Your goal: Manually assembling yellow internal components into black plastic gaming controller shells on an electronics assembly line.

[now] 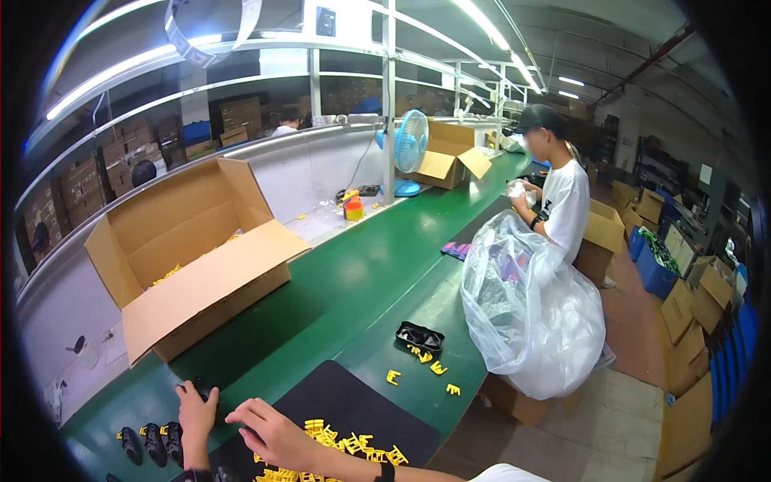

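Note:
My left hand (196, 414) is closed around a small black part (206, 390) over the green bench. Just right of it, my right hand (271, 434) reaches across with its fingers apart and nothing visible in them. Beneath my right forearm lies a heap of yellow plastic clips (353, 444) on a black mat (337, 391). Left of my left hand, dark oval pieces (152, 443), each with a bit of yellow at its upper end, lie in a row. Their exact kind is too small to make out.
An open cardboard box (217, 281) with yellow pieces inside stands at far left. A black tray (420, 336) has loose clips (438, 367) beside it. A big clear plastic bag (530, 321) hangs at the bench edge, before a co-worker (566, 201). A blue fan (412, 145) stands farther back.

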`<act>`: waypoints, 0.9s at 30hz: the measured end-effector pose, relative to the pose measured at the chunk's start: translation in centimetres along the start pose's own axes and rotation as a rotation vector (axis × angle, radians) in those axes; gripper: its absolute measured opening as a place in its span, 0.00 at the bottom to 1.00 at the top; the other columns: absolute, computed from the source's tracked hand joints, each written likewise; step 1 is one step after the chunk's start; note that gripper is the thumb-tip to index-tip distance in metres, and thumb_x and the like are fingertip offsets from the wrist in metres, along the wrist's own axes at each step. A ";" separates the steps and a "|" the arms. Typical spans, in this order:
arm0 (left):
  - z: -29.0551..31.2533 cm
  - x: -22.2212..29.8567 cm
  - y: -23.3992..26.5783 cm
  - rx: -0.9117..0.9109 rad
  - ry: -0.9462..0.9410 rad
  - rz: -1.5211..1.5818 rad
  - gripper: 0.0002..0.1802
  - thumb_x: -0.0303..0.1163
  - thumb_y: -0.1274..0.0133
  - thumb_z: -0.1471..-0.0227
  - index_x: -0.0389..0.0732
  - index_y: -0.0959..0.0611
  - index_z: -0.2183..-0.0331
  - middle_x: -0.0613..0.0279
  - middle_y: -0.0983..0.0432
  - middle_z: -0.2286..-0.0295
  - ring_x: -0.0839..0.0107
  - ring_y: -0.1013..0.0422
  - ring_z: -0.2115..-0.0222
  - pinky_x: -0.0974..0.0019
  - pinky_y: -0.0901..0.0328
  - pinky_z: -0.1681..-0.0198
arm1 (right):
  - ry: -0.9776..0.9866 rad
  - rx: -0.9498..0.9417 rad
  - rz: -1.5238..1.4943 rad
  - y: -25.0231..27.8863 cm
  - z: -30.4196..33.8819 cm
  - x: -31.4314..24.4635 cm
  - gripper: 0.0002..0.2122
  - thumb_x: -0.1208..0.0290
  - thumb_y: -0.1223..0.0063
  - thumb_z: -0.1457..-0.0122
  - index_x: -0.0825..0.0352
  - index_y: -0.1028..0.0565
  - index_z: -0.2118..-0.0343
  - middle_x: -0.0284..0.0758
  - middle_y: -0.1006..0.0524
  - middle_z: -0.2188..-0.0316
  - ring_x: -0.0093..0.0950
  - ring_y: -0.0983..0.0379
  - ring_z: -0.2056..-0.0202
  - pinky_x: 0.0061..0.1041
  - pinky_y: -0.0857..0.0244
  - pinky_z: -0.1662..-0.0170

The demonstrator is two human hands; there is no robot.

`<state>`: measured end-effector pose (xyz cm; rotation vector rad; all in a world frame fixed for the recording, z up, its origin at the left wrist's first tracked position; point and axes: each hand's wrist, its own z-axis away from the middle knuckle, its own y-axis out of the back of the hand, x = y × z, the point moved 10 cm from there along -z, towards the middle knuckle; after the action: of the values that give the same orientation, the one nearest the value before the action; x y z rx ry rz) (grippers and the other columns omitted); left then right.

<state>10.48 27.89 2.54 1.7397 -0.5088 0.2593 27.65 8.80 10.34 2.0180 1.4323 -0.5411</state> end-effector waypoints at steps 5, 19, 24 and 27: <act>2.0 1.1 0.5 -0.026 0.087 -0.166 0.47 0.57 0.46 0.47 0.42 0.42 0.36 0.31 0.52 0.38 0.36 0.29 0.51 0.44 0.33 0.49 | 0.003 0.066 -0.010 1.0 -0.6 0.8 0.11 0.82 0.48 0.47 0.68 0.24 0.60 0.39 0.28 0.65 0.35 0.28 0.62 0.30 0.32 0.59; 33.3 -0.2 30.7 0.240 -0.059 1.669 0.22 0.44 0.53 0.37 0.44 0.28 0.81 0.67 0.32 0.76 0.68 0.33 0.75 0.59 0.37 0.66 | -0.379 -0.470 -0.997 -8.7 -0.7 -26.1 0.16 0.58 0.59 0.31 0.62 0.23 0.68 0.41 0.24 0.51 0.31 0.29 0.52 0.41 0.35 0.52; 35.1 -2.6 31.2 0.265 -0.032 1.681 0.20 0.44 0.53 0.37 0.44 0.28 0.79 0.66 0.32 0.74 0.67 0.34 0.73 0.58 0.38 0.64 | -0.432 -0.527 -0.968 -14.1 0.1 -27.7 0.16 0.58 0.58 0.31 0.61 0.23 0.68 0.40 0.24 0.51 0.31 0.29 0.53 0.40 0.35 0.52; 34.9 -3.1 31.0 0.186 -0.049 1.697 0.20 0.43 0.53 0.37 0.44 0.28 0.78 0.66 0.32 0.73 0.66 0.34 0.72 0.58 0.38 0.63 | -0.453 -0.476 -0.921 -14.3 0.9 -28.0 0.16 0.58 0.58 0.31 0.61 0.23 0.68 0.40 0.24 0.52 0.30 0.29 0.53 0.40 0.35 0.52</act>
<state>-10.22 -10.23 20.05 1.0416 -1.9420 1.4486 4.77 -7.94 24.04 0.7292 1.8994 -0.8509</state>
